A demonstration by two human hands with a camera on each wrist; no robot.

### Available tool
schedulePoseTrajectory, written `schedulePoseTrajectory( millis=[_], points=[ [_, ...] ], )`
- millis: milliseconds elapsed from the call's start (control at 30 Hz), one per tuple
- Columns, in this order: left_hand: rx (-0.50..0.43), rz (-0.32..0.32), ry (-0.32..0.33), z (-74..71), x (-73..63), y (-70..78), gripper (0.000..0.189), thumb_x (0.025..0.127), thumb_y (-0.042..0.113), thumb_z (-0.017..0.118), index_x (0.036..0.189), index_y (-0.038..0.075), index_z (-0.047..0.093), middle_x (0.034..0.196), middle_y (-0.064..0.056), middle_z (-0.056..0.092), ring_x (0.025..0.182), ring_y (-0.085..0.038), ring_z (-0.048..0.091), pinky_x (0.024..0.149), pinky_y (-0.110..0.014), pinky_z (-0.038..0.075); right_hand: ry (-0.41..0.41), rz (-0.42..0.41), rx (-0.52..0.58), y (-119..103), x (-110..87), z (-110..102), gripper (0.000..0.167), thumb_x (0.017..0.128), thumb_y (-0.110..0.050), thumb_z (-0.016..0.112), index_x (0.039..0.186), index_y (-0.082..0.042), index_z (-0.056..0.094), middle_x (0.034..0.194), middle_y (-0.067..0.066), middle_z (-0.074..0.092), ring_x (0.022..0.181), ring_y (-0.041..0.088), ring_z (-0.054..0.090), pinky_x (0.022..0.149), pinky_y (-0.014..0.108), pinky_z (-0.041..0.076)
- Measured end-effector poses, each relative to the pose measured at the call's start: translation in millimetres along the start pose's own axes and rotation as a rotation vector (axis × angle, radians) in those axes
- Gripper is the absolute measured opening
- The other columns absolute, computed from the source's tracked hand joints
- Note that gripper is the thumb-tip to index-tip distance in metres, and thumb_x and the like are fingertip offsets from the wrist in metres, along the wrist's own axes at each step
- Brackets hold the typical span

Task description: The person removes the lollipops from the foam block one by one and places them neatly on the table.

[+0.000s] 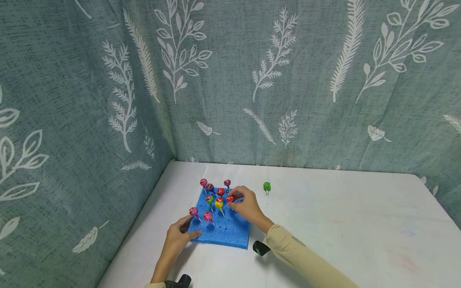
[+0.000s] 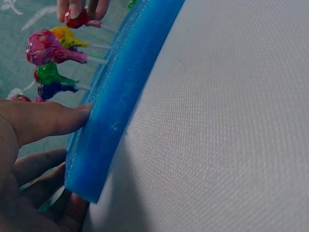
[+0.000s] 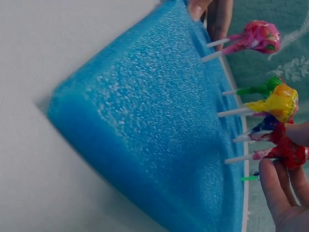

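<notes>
A blue foam block (image 1: 230,237) lies on the white table with several wrapped lollipops standing in it on their sticks. My right hand (image 1: 249,206) pinches a red lollipop (image 1: 230,199) by its wrapped head near the block's right side; in the right wrist view its white stick meets the foam. With the thumb on top and the fingers round the edge, my left hand (image 1: 176,237) grips the block's near left corner. A yellow lollipop (image 3: 280,103) stands beside the pinched one. Two pink lollipops (image 1: 207,216) are nearest the left hand.
Apart from the block, a green lollipop (image 1: 267,186) lies on the white table (image 1: 342,224) to the right of my right hand. Small holes dot the foam's near part. A patterned grey-green cloth (image 1: 230,120) hangs behind and at the left of the table.
</notes>
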State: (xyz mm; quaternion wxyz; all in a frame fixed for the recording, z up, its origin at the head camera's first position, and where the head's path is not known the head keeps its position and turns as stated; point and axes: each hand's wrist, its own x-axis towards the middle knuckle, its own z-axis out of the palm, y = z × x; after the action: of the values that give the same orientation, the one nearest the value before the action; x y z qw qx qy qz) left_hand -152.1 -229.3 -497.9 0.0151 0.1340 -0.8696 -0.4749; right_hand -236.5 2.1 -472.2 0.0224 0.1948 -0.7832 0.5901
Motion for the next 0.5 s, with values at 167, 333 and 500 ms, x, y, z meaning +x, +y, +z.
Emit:
schedulePoseTrajectory(
  millis=[167, 333, 500],
  points=[
    [-0.005, -0.015, -0.001, -1.1, -0.1, -0.6, 0.067, 0.071, 0.016, 0.082, 0.13, 0.002, 0.055, 0.118, -0.021, 0.061, 0.106, -0.033, 0.055, 0.09, -0.048, 0.044, 0.01, -0.021, -0.004, 0.6, -1.9, 2.2, 0.017, 0.08, 0.0, 0.073, 0.095, -0.006, 0.066, 0.095, 0.007, 0.058, 0.087, 0.023, 0.062, 0.069, 0.024, 0.052],
    [-0.014, -0.019, -0.002, -1.0, 0.8, -0.8, 0.067, 0.071, 0.016, 0.082, 0.131, 0.002, 0.055, 0.119, -0.022, 0.06, 0.107, -0.033, 0.054, 0.091, -0.049, 0.043, 0.029, -0.015, -0.002, 1.6, -3.4, 2.3, 0.018, 0.08, 0.001, 0.072, 0.095, -0.007, 0.066, 0.095, 0.007, 0.058, 0.087, 0.023, 0.063, 0.071, 0.026, 0.053],
    [-0.019, -0.015, -0.005, 0.1, 1.5, -1.3, 0.067, 0.072, 0.017, 0.082, 0.131, 0.002, 0.054, 0.12, -0.022, 0.059, 0.108, -0.034, 0.054, 0.092, -0.049, 0.043, 0.049, -0.008, 0.003, 5.1, -2.7, 3.7, 0.019, 0.079, 0.001, 0.073, 0.095, -0.007, 0.066, 0.096, 0.006, 0.059, 0.086, 0.022, 0.063, 0.074, 0.028, 0.053]
  ],
)
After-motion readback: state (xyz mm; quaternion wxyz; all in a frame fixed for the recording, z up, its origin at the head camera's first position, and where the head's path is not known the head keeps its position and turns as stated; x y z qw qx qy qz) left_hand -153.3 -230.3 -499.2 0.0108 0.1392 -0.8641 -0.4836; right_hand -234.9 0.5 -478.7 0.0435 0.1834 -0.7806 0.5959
